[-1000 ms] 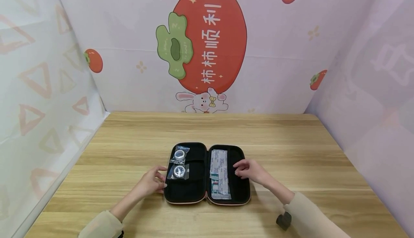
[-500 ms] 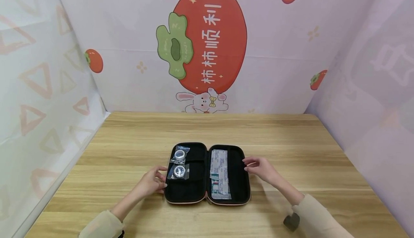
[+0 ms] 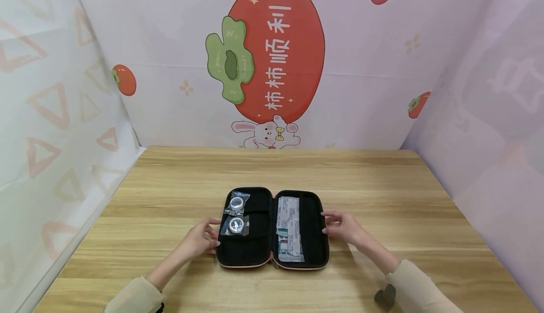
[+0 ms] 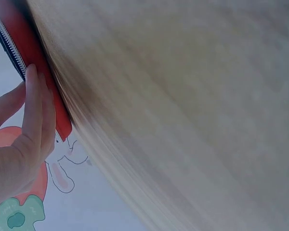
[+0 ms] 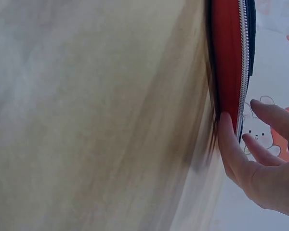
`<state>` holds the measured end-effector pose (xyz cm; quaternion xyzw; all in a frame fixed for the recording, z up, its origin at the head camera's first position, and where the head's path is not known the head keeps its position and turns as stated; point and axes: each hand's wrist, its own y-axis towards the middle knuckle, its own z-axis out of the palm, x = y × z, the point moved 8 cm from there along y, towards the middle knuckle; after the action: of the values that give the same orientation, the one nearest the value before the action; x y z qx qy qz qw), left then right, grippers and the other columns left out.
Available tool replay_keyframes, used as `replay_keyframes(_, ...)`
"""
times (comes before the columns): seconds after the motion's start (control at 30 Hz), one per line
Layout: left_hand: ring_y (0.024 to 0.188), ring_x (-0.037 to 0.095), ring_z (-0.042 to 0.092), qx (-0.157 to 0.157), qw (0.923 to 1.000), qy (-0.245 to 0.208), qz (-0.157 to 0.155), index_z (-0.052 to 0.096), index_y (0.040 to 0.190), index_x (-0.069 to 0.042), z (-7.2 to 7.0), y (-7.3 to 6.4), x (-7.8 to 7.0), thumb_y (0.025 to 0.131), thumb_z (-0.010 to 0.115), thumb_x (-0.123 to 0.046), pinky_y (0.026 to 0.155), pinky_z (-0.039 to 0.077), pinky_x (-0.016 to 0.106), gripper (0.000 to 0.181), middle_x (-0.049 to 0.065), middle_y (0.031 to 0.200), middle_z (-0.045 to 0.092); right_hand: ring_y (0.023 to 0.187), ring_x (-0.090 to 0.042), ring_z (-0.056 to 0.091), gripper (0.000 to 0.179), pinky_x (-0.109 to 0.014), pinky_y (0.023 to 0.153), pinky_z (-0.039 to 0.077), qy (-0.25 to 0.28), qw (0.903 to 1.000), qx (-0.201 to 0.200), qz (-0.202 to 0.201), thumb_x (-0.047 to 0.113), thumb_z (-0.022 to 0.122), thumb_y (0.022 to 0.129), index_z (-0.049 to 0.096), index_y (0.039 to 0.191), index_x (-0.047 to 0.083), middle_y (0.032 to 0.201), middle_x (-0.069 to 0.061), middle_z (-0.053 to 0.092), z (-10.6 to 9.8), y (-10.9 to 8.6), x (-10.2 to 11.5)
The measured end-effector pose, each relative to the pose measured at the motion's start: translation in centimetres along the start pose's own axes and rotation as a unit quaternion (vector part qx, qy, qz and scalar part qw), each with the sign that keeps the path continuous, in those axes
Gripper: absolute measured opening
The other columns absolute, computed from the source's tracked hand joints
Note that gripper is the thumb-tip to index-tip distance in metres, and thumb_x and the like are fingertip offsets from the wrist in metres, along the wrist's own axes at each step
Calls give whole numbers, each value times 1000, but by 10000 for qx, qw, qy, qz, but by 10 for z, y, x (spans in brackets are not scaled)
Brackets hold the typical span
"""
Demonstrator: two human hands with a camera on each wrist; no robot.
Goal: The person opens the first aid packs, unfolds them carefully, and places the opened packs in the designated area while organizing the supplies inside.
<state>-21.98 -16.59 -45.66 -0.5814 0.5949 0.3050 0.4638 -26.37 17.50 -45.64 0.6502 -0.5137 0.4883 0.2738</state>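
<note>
An opened zip case (image 3: 314, 242) with a black lining lies flat on the wooden table (image 3: 272, 166). Its left half holds two clear packets with white rolls (image 3: 236, 225); several white printed sachets (image 3: 289, 228) fill the right half's pocket. My left hand (image 3: 199, 238) holds the case's left rim; in the left wrist view, fingers (image 4: 33, 106) lie along its red outer side, with the thumb at the zipper edge. At the right rim, my right hand (image 3: 342, 227) touches the red side (image 5: 226, 62) with one fingertip, while its other fingers stand apart near the zipper.
A patterned backdrop (image 3: 361, 105) with persimmons and a rabbit rises behind the table. Cloth walls (image 3: 63, 114) flank it on both sides. A small dark object (image 3: 385, 297) shows beside the right sleeve (image 3: 418, 287).
My right hand has moved off the inside of the case's right half, out to its right rim. The left hand and the case have stayed in place.
</note>
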Motion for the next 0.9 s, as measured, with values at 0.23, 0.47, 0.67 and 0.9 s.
replay_keyframes(0.23, 60, 16, 55, -20, 9999, 143, 23, 42, 114, 13, 0, 1, 0, 69, 56, 19, 50, 54, 31, 48, 12, 79, 49, 83, -23, 60, 48, -30, 68, 55, 201, 9997, 155, 65, -5, 60, 75, 44, 119, -14, 109, -33, 51, 4, -2, -3)
replay_keyframes(0.47, 58, 18, 56, 115, 9978, 561, 318, 43, 111, 14, -2, 3, -7, 67, 59, 17, 49, 54, 29, 47, 11, 76, 51, 81, -20, 60, 49, -28, 68, 55, 302, 9994, 110, 148, -6, 61, 75, 44, 120, -13, 111, -33, 50, 3, -2, -5)
replay_keyframes(0.67, 63, 20, 59, -38, 9855, 1423, 919, 53, 101, 12, -7, 4, -23, 68, 62, 10, 51, 50, 23, 34, 9, 73, 57, 75, -17, 59, 49, -31, 66, 55, 413, 9988, 22, 269, -8, 61, 74, 44, 119, -13, 109, -32, 51, 4, -3, -4)
replay_keyframes(0.9, 73, 22, 57, -442, 9662, 2151, 1351, 58, 98, 6, -8, 9, -40, 71, 66, 3, 63, 52, 29, 28, 12, 82, 59, 74, -15, 60, 50, -30, 66, 55, 538, 9967, -66, 599, -6, 62, 75, 45, 122, -8, 113, -30, 49, 4, -3, -12)
